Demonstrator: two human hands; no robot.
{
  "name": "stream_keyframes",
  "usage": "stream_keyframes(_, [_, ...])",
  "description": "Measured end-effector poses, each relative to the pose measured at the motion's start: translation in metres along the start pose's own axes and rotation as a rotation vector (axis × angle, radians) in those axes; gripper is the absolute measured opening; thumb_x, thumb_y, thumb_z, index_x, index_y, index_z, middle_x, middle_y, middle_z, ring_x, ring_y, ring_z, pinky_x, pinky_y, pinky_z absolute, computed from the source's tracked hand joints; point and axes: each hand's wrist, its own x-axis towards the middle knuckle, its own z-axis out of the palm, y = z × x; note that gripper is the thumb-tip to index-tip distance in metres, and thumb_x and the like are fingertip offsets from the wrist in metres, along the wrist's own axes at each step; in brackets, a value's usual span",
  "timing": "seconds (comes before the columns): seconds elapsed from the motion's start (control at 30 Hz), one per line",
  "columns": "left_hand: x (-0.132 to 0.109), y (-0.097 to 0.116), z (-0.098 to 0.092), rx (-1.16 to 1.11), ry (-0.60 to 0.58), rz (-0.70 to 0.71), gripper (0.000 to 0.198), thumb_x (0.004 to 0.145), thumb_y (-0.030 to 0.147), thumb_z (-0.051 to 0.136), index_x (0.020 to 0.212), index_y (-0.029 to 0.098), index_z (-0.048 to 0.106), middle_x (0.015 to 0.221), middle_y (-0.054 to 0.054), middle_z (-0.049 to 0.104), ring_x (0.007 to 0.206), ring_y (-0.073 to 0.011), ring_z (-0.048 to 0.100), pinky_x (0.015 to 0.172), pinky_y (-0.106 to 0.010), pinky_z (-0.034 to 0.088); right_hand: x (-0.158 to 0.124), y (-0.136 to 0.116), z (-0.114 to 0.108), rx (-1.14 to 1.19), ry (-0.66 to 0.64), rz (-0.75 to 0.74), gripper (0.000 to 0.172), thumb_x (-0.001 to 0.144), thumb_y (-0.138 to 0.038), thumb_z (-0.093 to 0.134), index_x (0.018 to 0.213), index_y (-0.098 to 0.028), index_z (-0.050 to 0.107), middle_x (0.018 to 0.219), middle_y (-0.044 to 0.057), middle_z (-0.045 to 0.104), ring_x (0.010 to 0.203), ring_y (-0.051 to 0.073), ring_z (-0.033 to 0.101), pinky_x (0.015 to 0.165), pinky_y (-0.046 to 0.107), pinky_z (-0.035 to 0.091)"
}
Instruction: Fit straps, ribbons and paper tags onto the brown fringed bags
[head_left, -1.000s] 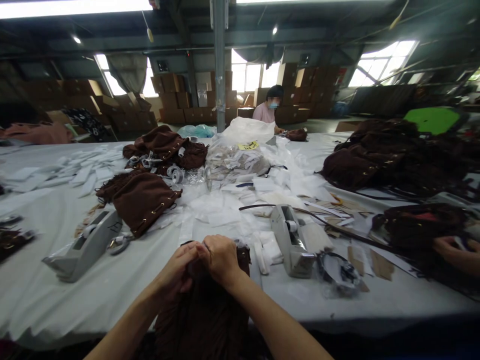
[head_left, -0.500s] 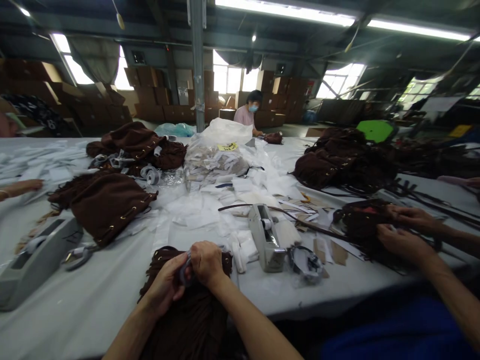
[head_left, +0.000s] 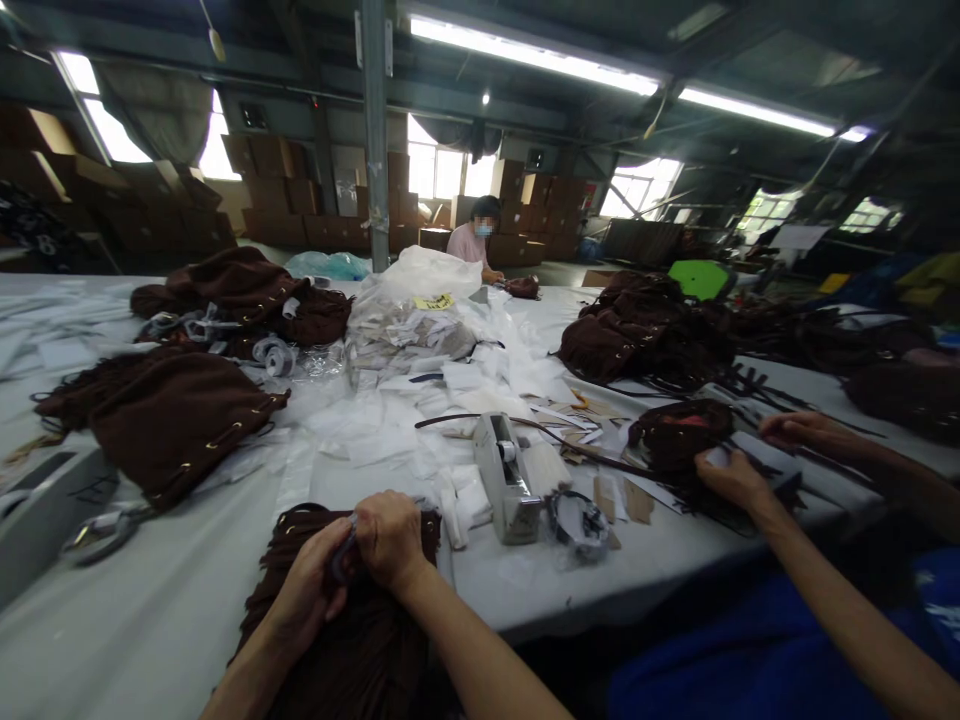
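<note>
A dark brown fringed bag lies at the table's front edge, right below me. Over its top, my left hand and my right hand meet with fingers closed. Between them shows a curved greyish piece that looks wrapped in translucent film; the fingers cover most of it. The left fingers grip its near side, and the right fist presses against its upper end. Just right of the bag are small white packets and a grey tape dispenser.
Brown bags are piled left and right. A plastic bag of paper slips stands mid-table. At right, a co-worker's hands handle another brown bag. Another tape dispenser stands left. A person sits across.
The view has turned slightly right, so things sit further left. My hands keep their grip over the bag. The co-worker's hands have moved apart, one holding something white.
</note>
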Motion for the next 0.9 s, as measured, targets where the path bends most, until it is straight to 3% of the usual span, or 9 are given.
stream_keyframes(0.17, [0.0, -0.005, -0.001, -0.01, 0.005, 0.012, 0.04, 0.071, 0.055, 0.065, 0.072, 0.016, 0.056, 0.056, 0.004, 0.045, 0.038, -0.0062, 0.036, 0.025, -0.013, 0.027, -0.002, 0.0, 0.001, -0.015, -0.006, -0.007, 0.029, 0.089, -0.022, 0.034, 0.068, -0.019, 0.053, 0.066, 0.002, 0.057, 0.065, 0.015, 0.05, 0.065, 0.029, 0.03])
stream_keyframes(0.33, [-0.004, -0.008, 0.003, 0.031, -0.013, 0.082, 0.039, 0.074, 0.054, 0.065, 0.075, 0.016, 0.055, 0.058, 0.004, 0.043, 0.039, -0.0055, 0.033, 0.025, -0.013, 0.026, -0.007, 0.002, 0.0, 0.096, 0.075, 0.001, 0.039, 0.092, -0.024, 0.022, 0.07, -0.019, 0.054, 0.066, 0.003, 0.057, 0.065, 0.017, 0.049, 0.066, 0.031, 0.031])
stream_keyframes(0.53, [-0.009, -0.007, 0.007, 0.027, -0.002, 0.129, 0.04, 0.075, 0.055, 0.065, 0.077, 0.015, 0.058, 0.062, 0.003, 0.043, 0.045, -0.0079, 0.037, 0.029, -0.016, 0.037, -0.006, 0.003, -0.001, 0.192, 0.105, 0.03, 0.043, 0.094, -0.026, 0.02, 0.069, -0.019, 0.054, 0.065, 0.004, 0.058, 0.063, 0.017, 0.048, 0.065, 0.031, 0.031])
stream_keyframes(0.67, [-0.011, -0.007, 0.006, -0.003, 0.028, 0.095, 0.042, 0.071, 0.056, 0.068, 0.078, 0.014, 0.061, 0.064, 0.001, 0.047, 0.055, -0.0113, 0.043, 0.037, -0.019, 0.044, -0.008, 0.004, 0.004, 0.174, 0.094, 0.036, 0.043, 0.093, -0.025, 0.019, 0.069, -0.019, 0.055, 0.065, 0.003, 0.058, 0.063, 0.016, 0.048, 0.065, 0.031, 0.031])
stream_keyframes(0.9, [-0.003, -0.012, -0.008, -0.078, 0.146, -0.046, 0.044, 0.058, 0.049, 0.08, 0.08, 0.013, 0.066, 0.064, 0.0, 0.053, 0.055, -0.0118, 0.045, 0.032, -0.017, 0.037, -0.014, -0.001, 0.021, 0.011, 0.009, 0.028, 0.032, 0.089, -0.025, 0.03, 0.067, -0.019, 0.054, 0.066, 0.002, 0.058, 0.064, 0.015, 0.05, 0.065, 0.03, 0.033])
